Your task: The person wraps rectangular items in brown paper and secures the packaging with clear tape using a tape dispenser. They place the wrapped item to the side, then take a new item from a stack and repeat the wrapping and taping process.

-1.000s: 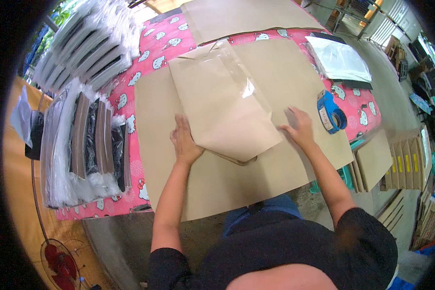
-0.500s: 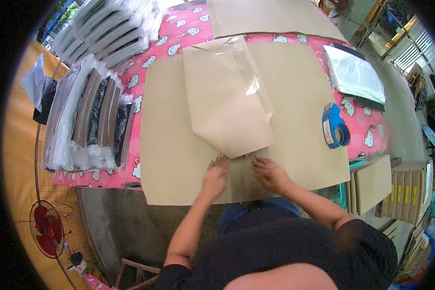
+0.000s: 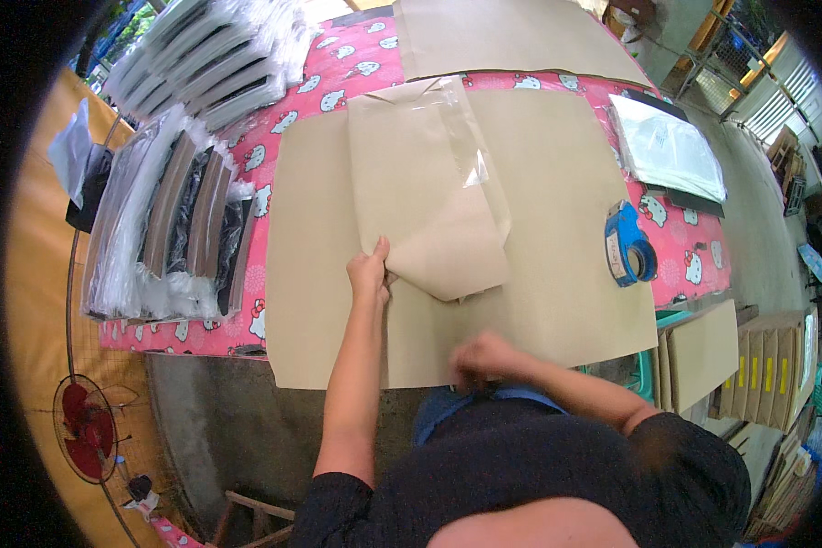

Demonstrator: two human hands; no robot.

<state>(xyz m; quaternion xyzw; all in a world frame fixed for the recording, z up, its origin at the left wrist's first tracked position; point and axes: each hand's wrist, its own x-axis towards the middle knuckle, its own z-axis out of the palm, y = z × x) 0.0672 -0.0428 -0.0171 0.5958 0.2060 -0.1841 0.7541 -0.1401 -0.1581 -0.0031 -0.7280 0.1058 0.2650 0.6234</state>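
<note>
My left hand (image 3: pixel 368 274) is grasping the lower-left edge of the folded kraft-paper packet (image 3: pixel 420 183), which is lying on a kraft-paper sheet (image 3: pixel 557 201) over the desk (image 3: pixel 671 265); my right hand (image 3: pixel 489 358) is blurring near my waist, its grip unclear.

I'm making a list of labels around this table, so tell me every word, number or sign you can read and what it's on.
Blue tape dispenser: handwriting on its white label; I won't copy it out.
Clear plastic pack: any marks are too small to read.
Yellow strips on brown boards: any print is too small to read.
Brown paper package: no writing visible.
</note>
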